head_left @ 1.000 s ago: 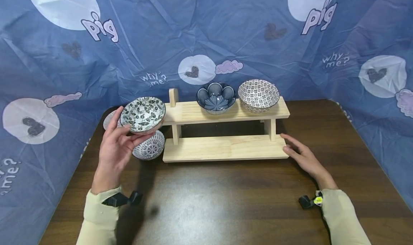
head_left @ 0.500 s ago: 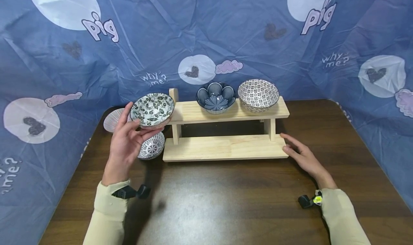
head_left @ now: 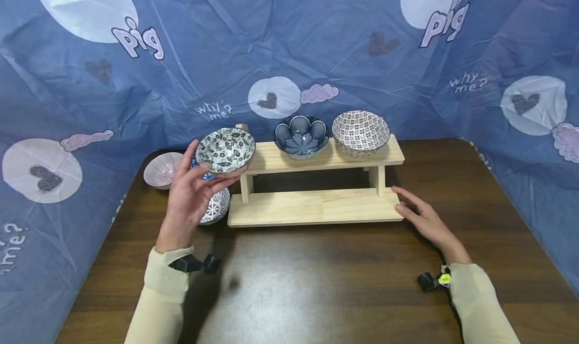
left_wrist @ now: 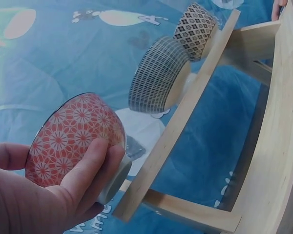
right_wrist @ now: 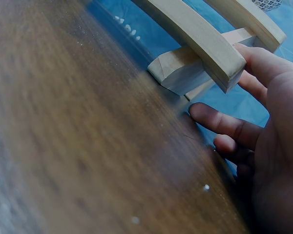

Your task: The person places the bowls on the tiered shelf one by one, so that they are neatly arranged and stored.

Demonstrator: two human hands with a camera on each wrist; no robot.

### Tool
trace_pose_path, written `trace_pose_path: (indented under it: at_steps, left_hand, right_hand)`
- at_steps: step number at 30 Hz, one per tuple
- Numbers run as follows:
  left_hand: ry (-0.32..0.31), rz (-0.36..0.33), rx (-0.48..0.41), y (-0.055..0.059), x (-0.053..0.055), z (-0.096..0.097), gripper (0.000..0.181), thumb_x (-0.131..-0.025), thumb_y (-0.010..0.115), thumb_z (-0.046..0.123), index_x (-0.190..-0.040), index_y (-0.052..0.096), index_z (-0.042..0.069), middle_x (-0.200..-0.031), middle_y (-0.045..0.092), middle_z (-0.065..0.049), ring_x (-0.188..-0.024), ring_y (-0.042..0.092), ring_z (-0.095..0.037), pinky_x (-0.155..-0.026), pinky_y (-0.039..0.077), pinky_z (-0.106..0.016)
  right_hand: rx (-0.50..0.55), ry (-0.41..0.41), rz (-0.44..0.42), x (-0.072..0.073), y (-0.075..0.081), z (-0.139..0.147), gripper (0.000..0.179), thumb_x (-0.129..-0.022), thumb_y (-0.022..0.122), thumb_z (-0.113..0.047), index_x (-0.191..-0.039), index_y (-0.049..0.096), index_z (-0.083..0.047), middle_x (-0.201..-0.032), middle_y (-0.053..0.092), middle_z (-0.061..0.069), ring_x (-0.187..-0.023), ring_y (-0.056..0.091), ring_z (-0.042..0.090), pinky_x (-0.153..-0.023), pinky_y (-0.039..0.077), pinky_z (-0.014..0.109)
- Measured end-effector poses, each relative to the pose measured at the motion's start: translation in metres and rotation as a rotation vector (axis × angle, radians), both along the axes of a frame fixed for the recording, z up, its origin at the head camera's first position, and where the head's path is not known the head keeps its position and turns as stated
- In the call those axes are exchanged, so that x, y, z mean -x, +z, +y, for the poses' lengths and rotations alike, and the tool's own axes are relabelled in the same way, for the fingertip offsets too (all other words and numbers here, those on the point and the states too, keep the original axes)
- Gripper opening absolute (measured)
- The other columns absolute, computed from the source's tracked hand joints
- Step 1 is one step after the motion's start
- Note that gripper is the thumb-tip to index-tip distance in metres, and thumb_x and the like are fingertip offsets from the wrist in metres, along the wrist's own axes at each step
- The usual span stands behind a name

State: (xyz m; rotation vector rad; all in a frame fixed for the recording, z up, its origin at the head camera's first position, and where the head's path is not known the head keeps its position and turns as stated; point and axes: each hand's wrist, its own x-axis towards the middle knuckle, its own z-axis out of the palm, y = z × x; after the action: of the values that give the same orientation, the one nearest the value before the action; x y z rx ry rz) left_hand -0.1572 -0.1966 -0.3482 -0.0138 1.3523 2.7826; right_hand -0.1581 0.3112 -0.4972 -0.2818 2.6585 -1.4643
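In the head view, my left hand holds a small bowl with a green leaf pattern inside, raised at the left end of a two-tier wooden display stand. The left wrist view shows this bowl's red, flower-patterned outside, with the thumb at the rim and fingers round the side and foot. My right hand grips the right end of the lower shelf with thumb and fingertips. On the upper shelf sit a dark blue petal-patterned bowl and a grey-white patterned bowl.
Left of the stand, on the dark wooden table, are a pinkish striped bowl, a black-and-white bowl and a blue-patterned one, mostly hidden behind my left hand. A blue printed cloth hangs behind.
My left hand has carried the leaf-patterned bowl to the right and slightly up, towards the upper shelf's left end. The right hand has stayed at the lower shelf's end.
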Motion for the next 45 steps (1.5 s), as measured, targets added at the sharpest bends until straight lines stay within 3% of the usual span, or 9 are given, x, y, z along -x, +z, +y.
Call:
trace_pose_path:
  at_steps: [10, 15, 18, 28, 32, 35, 40, 45]
  left_hand:
    - [-0.003, -0.020, 0.033, -0.004, 0.008, 0.008, 0.067, -0.104, 0.029, -0.002, -0.161, 0.010, 0.028, -0.167, 0.004, -0.014, -0.108, 0.069, -0.027, -0.087, 0.063, -0.040]
    - [-0.002, -0.037, 0.023, -0.007, 0.011, 0.011, 0.067, -0.104, 0.029, -0.001, -0.161, 0.010, 0.030, -0.168, 0.005, -0.014, -0.108, 0.070, -0.027, -0.087, 0.062, -0.040]
    - [-0.003, -0.043, 0.026, -0.008, 0.012, 0.011, 0.067, -0.105, 0.029, 0.000, -0.161, 0.009, 0.031, -0.168, 0.005, -0.012, -0.117, 0.064, -0.028, -0.090, 0.061, -0.041]
    - [0.002, -0.039, 0.005, -0.010, 0.016, 0.011, 0.068, -0.105, 0.030, 0.002, -0.161, 0.008, 0.033, -0.167, 0.004, -0.011, -0.132, 0.049, -0.037, -0.092, 0.060, -0.042]
    - [-0.002, -0.034, -0.014, -0.011, 0.019, 0.011, 0.067, -0.105, 0.031, 0.003, -0.160, 0.009, 0.035, -0.168, 0.004, -0.011, -0.124, 0.058, -0.033, -0.093, 0.059, -0.043]
    - [-0.006, -0.023, -0.014, -0.011, 0.020, 0.011, 0.068, -0.105, 0.031, 0.003, -0.160, 0.008, 0.034, -0.168, 0.003, -0.013, -0.113, 0.068, -0.029, -0.092, 0.060, -0.043]
    - [-0.022, -0.010, -0.053, -0.012, 0.021, 0.010, 0.069, -0.105, 0.031, 0.002, -0.161, 0.007, 0.035, -0.168, 0.001, -0.014, -0.105, 0.072, -0.031, -0.090, 0.060, -0.045]
    - [-0.044, 0.011, -0.050, -0.013, 0.021, 0.009, 0.070, -0.105, 0.031, 0.003, -0.160, 0.004, 0.036, -0.168, -0.001, -0.016, -0.096, 0.074, -0.033, -0.088, 0.061, -0.044]
  right_hand:
    - [-0.005, -0.007, -0.017, 0.000, -0.001, 0.000, 0.054, -0.104, 0.052, -0.031, -0.154, 0.039, -0.016, -0.156, 0.043, 0.015, -0.109, 0.047, -0.012, -0.088, 0.040, 0.008]
    - [0.006, -0.006, -0.005, 0.000, -0.002, 0.000, 0.053, -0.104, 0.053, -0.031, -0.154, 0.040, -0.016, -0.151, 0.046, -0.007, -0.109, 0.047, -0.012, -0.088, 0.040, 0.008]
    - [0.017, -0.002, 0.002, 0.000, -0.003, 0.000, 0.053, -0.104, 0.053, -0.029, -0.154, 0.041, -0.015, -0.149, 0.046, -0.013, -0.110, 0.047, -0.011, -0.088, 0.040, 0.008]
    - [0.019, 0.005, 0.010, 0.000, -0.003, -0.001, 0.052, -0.104, 0.053, -0.028, -0.153, 0.040, -0.014, -0.155, 0.045, 0.006, -0.111, 0.047, -0.012, -0.088, 0.040, 0.007]
    - [0.009, 0.001, 0.001, 0.000, -0.002, -0.001, 0.053, -0.104, 0.053, -0.029, -0.154, 0.040, -0.015, -0.155, 0.044, 0.007, -0.110, 0.047, -0.012, -0.088, 0.040, 0.008]
    - [0.013, 0.001, 0.002, 0.000, -0.001, -0.001, 0.053, -0.104, 0.053, -0.029, -0.154, 0.040, -0.015, -0.152, 0.046, -0.005, -0.109, 0.048, -0.011, -0.087, 0.040, 0.008]
    - [0.017, 0.004, 0.010, 0.000, -0.001, 0.000, 0.053, -0.104, 0.053, -0.028, -0.154, 0.040, -0.015, -0.145, 0.044, -0.022, -0.109, 0.048, -0.011, -0.087, 0.040, 0.008]
    - [0.001, 0.003, 0.013, -0.001, -0.001, 0.000, 0.052, -0.104, 0.053, -0.029, -0.154, 0.040, -0.016, -0.152, 0.046, -0.004, -0.109, 0.047, -0.012, -0.087, 0.040, 0.008]
